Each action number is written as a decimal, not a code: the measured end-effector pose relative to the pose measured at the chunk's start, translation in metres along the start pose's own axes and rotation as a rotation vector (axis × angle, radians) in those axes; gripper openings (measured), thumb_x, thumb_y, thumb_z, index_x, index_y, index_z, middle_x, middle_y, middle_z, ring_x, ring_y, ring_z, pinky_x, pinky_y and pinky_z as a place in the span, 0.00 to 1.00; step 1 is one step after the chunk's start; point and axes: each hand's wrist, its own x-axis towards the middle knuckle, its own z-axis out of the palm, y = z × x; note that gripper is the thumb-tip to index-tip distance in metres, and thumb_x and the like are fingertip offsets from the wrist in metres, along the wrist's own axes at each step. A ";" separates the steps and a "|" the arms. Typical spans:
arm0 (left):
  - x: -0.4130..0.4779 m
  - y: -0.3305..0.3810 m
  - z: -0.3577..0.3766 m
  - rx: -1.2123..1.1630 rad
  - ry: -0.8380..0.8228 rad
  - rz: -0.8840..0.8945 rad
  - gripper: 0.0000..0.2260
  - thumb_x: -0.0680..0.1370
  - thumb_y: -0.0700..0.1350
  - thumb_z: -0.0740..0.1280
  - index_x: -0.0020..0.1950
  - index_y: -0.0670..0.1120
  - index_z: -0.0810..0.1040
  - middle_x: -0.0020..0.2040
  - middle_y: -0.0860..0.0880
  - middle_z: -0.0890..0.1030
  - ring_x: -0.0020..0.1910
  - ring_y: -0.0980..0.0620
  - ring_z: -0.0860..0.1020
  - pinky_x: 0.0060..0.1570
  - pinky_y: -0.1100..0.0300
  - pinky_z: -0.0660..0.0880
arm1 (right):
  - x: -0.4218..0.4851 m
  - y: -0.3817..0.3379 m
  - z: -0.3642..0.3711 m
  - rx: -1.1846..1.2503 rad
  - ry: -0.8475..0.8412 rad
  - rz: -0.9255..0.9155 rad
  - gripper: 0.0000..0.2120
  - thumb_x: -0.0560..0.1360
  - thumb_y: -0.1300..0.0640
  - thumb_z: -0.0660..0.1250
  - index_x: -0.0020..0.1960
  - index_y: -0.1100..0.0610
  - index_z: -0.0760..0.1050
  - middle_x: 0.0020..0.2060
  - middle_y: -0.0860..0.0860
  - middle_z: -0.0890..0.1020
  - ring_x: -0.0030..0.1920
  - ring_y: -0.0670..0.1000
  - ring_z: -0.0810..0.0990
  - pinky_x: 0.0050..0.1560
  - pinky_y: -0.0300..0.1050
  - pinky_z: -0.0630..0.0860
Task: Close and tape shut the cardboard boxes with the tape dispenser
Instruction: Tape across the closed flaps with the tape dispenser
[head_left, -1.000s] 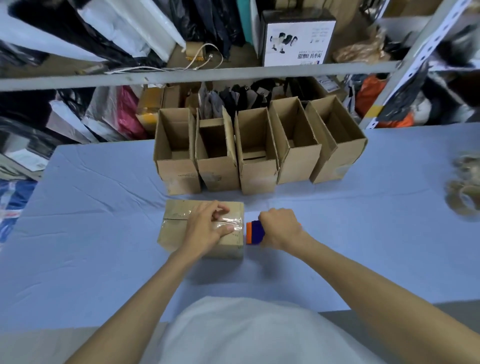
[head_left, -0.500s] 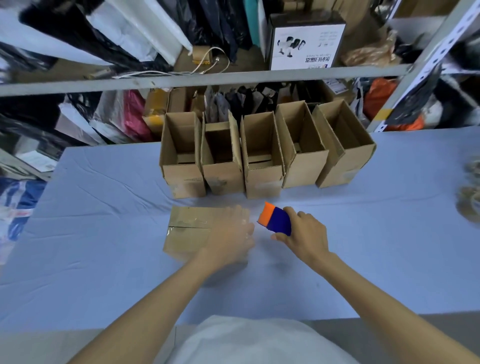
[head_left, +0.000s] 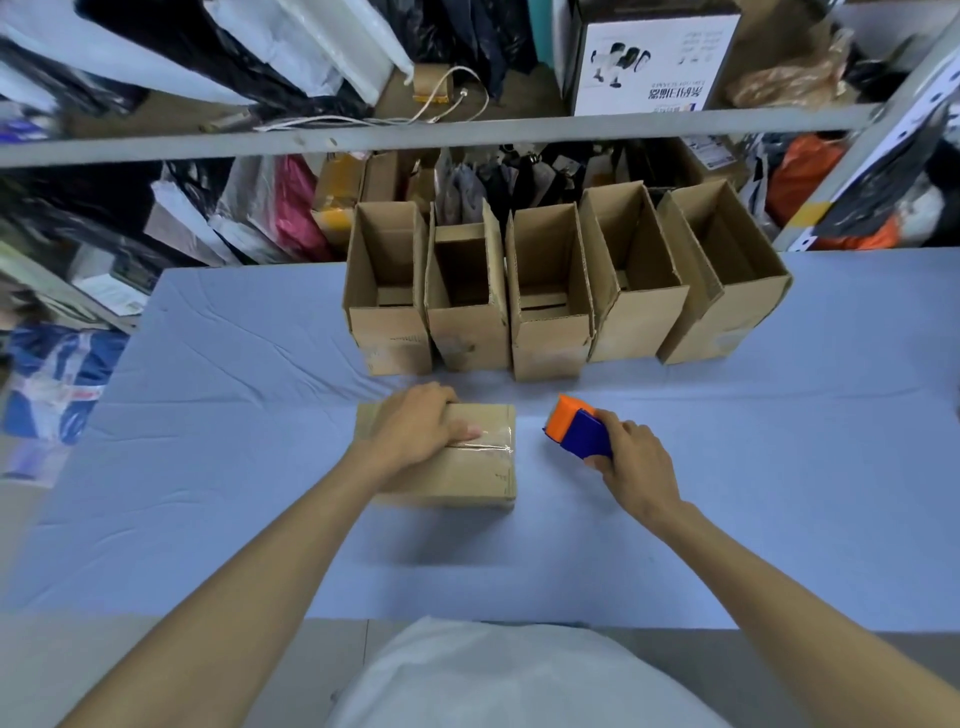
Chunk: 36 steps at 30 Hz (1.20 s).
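Observation:
A closed cardboard box lies on the blue table in front of me, with clear tape across its top seam. My left hand rests flat on the box top, fingers pressing along the tape. To the right of the box, my right hand grips the blue and orange tape dispenser, which is clear of the box, its orange end toward the far left. Behind them, several open cardboard boxes stand in a row with flaps up.
Metal shelving crammed with bags, a white printed carton and cables rises behind the table. A slanted shelf post stands at the right. Blue cloth stretches bare on both sides of the taped box.
My right hand drew the dispenser off the box's right end and moved it rightward. My left hand slid along the tape on the box top.

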 end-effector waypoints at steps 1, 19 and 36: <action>-0.002 0.001 0.002 0.000 0.053 -0.017 0.20 0.75 0.62 0.67 0.53 0.46 0.77 0.53 0.49 0.77 0.54 0.47 0.75 0.49 0.52 0.70 | -0.002 0.002 0.001 -0.012 0.005 -0.005 0.29 0.74 0.57 0.70 0.72 0.56 0.63 0.57 0.57 0.78 0.55 0.58 0.75 0.52 0.51 0.73; -0.008 -0.013 0.007 -0.101 0.126 -0.290 0.28 0.77 0.67 0.58 0.61 0.45 0.76 0.57 0.44 0.80 0.56 0.43 0.76 0.49 0.51 0.73 | -0.003 -0.042 0.020 0.135 0.099 -0.042 0.15 0.76 0.55 0.67 0.58 0.62 0.71 0.44 0.55 0.77 0.45 0.54 0.74 0.43 0.45 0.65; -0.014 -0.021 0.015 -0.692 -0.092 -0.185 0.46 0.66 0.60 0.76 0.77 0.60 0.54 0.74 0.47 0.59 0.71 0.47 0.62 0.70 0.49 0.63 | 0.003 -0.064 0.005 1.330 -0.362 0.340 0.16 0.78 0.49 0.65 0.62 0.56 0.75 0.54 0.52 0.82 0.51 0.52 0.81 0.43 0.45 0.78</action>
